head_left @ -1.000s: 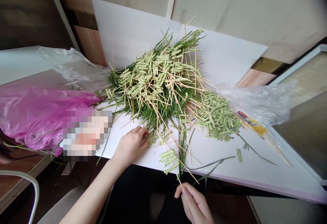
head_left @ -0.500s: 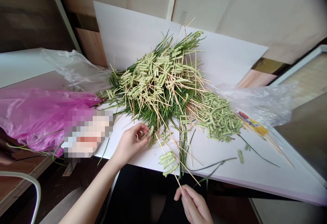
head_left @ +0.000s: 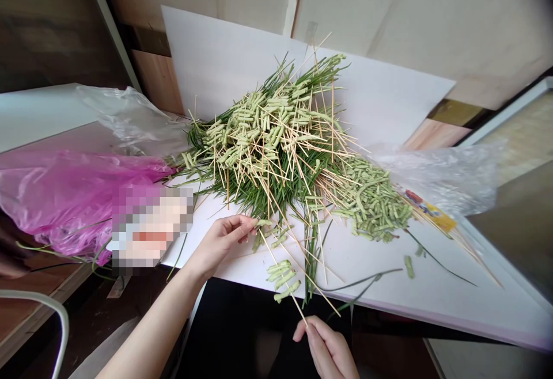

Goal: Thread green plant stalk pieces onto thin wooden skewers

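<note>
My right hand [head_left: 329, 345] is closed around the lower end of a thin wooden skewer [head_left: 299, 307], which slants up and to the left. Several cut pieces of green bean [head_left: 284, 280] sit crosswise on the skewer's middle. At its upper tip, my left hand [head_left: 225, 242] pinches a single green bean piece [head_left: 263, 223]. That piece touches or nearly touches the tip; whether it is pierced I cannot tell. Beyond the hands rises a heap of loaded bean skewers [head_left: 259, 122] lying on long green chives [head_left: 250, 189].
Loose cut beans [head_left: 375, 200] lie in a pile on the white table [head_left: 453, 304]. A yellow-labelled skewer packet [head_left: 432, 213] is at the right beside a clear plastic bag [head_left: 458, 177]. A pink plastic bag [head_left: 73, 200] lies at the left. A white board [head_left: 228, 50] stands behind.
My left hand has lifted the bean piece from the table to the skewer's upper tip, its fingers closing on it. My right hand keeps its hold on the skewer, almost still.
</note>
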A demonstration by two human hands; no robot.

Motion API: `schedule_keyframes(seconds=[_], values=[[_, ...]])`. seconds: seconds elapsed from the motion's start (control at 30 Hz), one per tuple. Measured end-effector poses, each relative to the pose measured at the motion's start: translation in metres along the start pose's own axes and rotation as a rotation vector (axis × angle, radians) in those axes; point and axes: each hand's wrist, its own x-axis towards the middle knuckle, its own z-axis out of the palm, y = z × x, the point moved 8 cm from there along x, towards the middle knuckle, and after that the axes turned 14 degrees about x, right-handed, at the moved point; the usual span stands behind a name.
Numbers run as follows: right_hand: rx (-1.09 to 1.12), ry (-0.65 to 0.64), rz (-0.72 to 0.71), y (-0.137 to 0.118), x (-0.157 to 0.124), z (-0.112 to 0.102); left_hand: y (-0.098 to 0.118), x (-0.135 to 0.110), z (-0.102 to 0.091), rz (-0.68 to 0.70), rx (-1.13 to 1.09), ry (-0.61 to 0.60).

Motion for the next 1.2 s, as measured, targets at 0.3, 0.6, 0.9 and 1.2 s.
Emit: schedule_keyframes(seconds=[0.3,0.6,0.9,1.2], values=[[0.028,0.126,0.059,-0.016,-0.004,0.000,-0.001,0.001,0.004,-0.012,-0.036,-0.029],[0.046,0.095,0.072,-0.014,-0.004,0.002,0.002,0.000,0.006,0.015,0.007,-0.031],[0.336,0.075,0.142,0.002,-0.005,0.014,0.010,-0.003,0.014,0.085,0.146,0.039],[0.420,0.080,0.117,0.004,-0.005,0.019,0.017,-0.011,0.023,0.105,0.271,0.053]])
